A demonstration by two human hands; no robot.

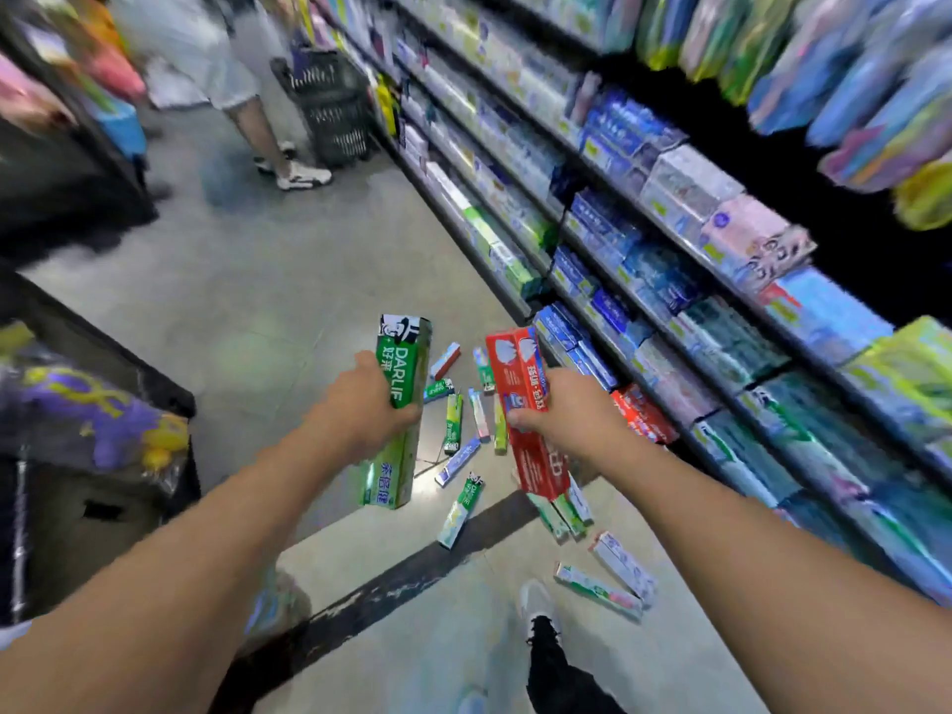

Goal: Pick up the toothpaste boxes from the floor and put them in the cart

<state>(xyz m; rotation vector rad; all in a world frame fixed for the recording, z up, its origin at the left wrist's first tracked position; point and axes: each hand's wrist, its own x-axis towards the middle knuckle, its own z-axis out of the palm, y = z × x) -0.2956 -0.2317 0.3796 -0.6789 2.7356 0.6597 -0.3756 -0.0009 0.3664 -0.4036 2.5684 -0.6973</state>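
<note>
Green box (399, 412) in left grip (360, 409), red box (525, 412) in right grip (569, 412)

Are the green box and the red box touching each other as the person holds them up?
Apart. The head view shows the green box in the left hand and the red box in the right hand, with floor and scattered boxes visible between them.

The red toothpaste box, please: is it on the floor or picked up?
Picked up: the right hand grips the red toothpaste box above the floor.
</note>
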